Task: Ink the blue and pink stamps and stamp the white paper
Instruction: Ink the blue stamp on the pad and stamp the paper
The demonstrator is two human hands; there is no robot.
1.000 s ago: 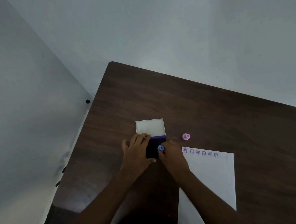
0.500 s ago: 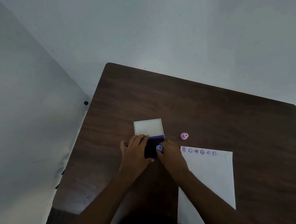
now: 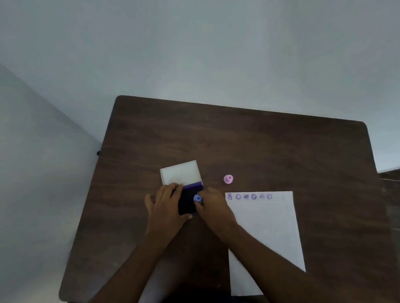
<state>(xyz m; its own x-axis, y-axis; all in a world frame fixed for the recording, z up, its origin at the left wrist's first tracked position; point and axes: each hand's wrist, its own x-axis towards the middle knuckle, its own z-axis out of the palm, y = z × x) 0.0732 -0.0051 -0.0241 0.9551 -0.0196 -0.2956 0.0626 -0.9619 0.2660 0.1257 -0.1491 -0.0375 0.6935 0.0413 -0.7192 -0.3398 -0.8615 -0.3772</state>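
Pressing blue stamp (right hand) downward

The blue stamp is a small round piece, standing upright on the dark ink pad, near the pad's right edge, pinched at its sides by fingertips. The ink pad sits open, its white lid folded back on the far side. The pink stamp, the same small round shape, stands alone to the right of the pad, apart from it. The white paper lies flat further right of the pad and nearer the person, with a row of six purple round prints along its far edge.
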